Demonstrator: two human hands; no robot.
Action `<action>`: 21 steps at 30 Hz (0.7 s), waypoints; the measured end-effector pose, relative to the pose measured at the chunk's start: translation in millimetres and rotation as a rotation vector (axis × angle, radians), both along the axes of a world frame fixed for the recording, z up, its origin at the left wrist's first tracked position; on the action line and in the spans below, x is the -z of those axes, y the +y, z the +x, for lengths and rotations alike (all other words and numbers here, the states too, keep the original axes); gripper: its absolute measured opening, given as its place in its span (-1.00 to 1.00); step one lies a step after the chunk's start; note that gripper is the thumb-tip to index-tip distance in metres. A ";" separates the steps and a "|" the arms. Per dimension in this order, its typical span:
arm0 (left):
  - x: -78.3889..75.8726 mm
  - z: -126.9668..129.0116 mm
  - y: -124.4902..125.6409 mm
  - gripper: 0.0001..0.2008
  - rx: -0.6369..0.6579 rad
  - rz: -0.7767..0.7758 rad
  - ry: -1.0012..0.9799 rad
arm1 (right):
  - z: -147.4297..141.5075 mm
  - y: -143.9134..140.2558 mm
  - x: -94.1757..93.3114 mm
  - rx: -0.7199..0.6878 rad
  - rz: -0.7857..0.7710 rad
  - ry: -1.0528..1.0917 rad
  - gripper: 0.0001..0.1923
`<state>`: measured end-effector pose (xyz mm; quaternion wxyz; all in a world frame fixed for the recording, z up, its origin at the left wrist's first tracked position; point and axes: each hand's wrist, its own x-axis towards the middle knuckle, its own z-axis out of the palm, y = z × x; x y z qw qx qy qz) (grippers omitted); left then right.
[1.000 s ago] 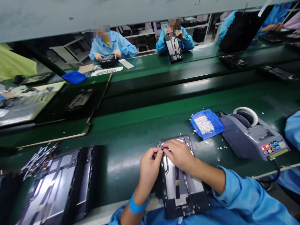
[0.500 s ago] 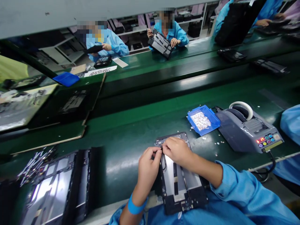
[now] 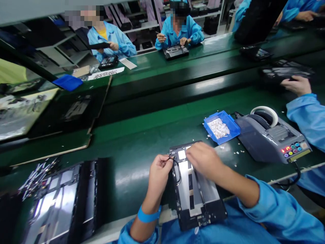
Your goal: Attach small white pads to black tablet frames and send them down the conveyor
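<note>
An opened tablet point(image 3: 184, 186), its silver inside facing up, lies at the table's front edge, partly over my lap. At its upper left corner my left hand point(image 3: 159, 171) pinches a thin black cable point(image 3: 175, 160), thumb against fingertips. The cable loops down along the tablet's left side. My right hand point(image 3: 204, 159) hovers over the upper right part of the tablet, fingers bent downward and blurred by motion. Whether anything sits between those fingers is hidden. A bright white square point(image 3: 182, 154) shows on the tablet between my hands.
Right of the tablet stand a blue tray point(image 3: 235, 130) of small white pieces and a grey tape dispenser point(image 3: 264, 142). Opened tablets point(image 3: 54, 206) and a pile of thin strips point(image 3: 38, 178) lie left. At the right, a co-worker's hand point(image 3: 298, 85) touches another tablet. Co-workers sit opposite.
My right hand has moved right, away from my left hand, uncovering the white square. My left hand stays at the corner. A co-worker's arm has reached in from the right.
</note>
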<state>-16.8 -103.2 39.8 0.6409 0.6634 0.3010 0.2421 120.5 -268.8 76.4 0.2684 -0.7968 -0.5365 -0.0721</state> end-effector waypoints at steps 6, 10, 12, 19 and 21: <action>-0.7 -5.2 -5.1 -0.86 -0.015 0.100 0.023 | -35.9 45.7 18.4 -0.057 -0.047 0.051 -0.82; -0.5 -11.1 -10.3 -0.92 -0.052 0.275 0.082 | -32.2 45.4 22.5 -0.022 -0.054 0.076 -0.87; -1.5 -13.0 -11.9 -0.94 -0.059 0.349 0.089 | -34.5 47.5 22.2 0.022 -0.060 0.093 -0.87; -4.0 -8.6 -8.5 -0.89 -0.013 0.204 0.087 | -20.7 50.3 9.0 0.071 -0.063 0.227 -0.85; -4.1 -6.3 -6.1 -0.85 -0.018 0.092 0.069 | 2.5 30.6 -1.0 0.129 0.022 0.221 -0.85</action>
